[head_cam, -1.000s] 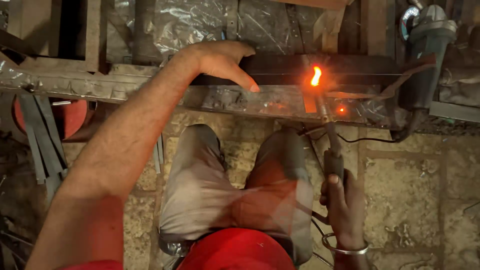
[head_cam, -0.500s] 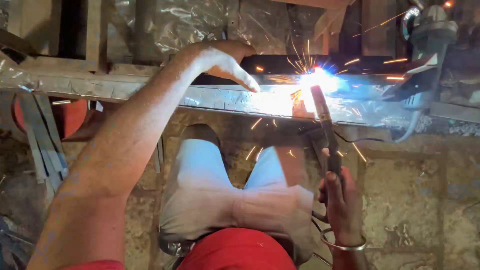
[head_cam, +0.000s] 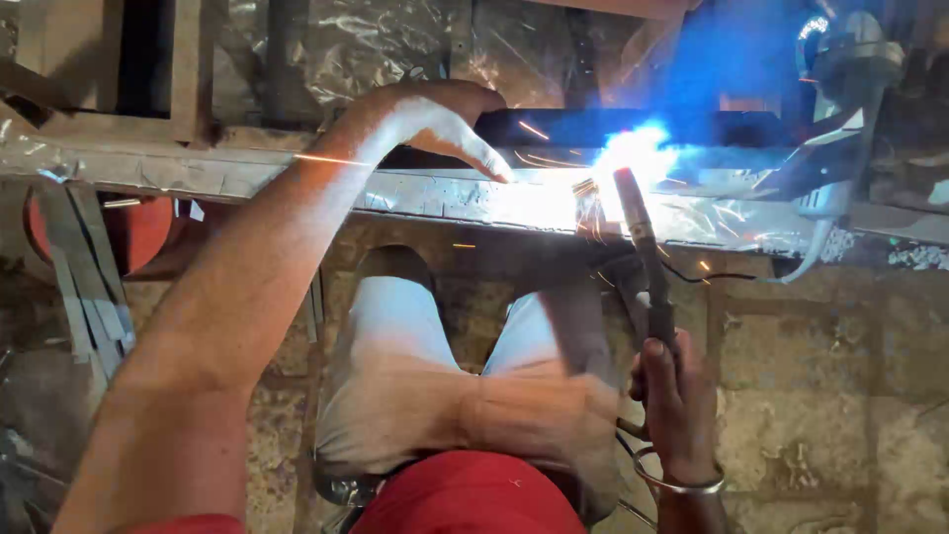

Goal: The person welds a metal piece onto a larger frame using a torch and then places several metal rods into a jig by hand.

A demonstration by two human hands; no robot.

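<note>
Below, a stone-slab floor (head_cam: pixel 820 396) is seen, and across it a long metal bar (head_cam: pixel 247 178) is laid, wrapped in clear film. The bar is pressed down by the left hand (head_cam: pixel 435 124), palm flat and fingers spread on its upper edge, nothing grasped. An angle grinder (head_cam: pixel 840 109) is rested at the bar's far right. The electrode holder (head_cam: pixel 652 267) is clenched in the right hand (head_cam: pixel 677 405), its tip held at the bar where a white-blue arc (head_cam: pixel 633 158) is thrown.

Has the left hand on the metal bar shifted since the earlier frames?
No. The left hand rests at the same spot on the metal bar, left of the welding arc, as before.
</note>
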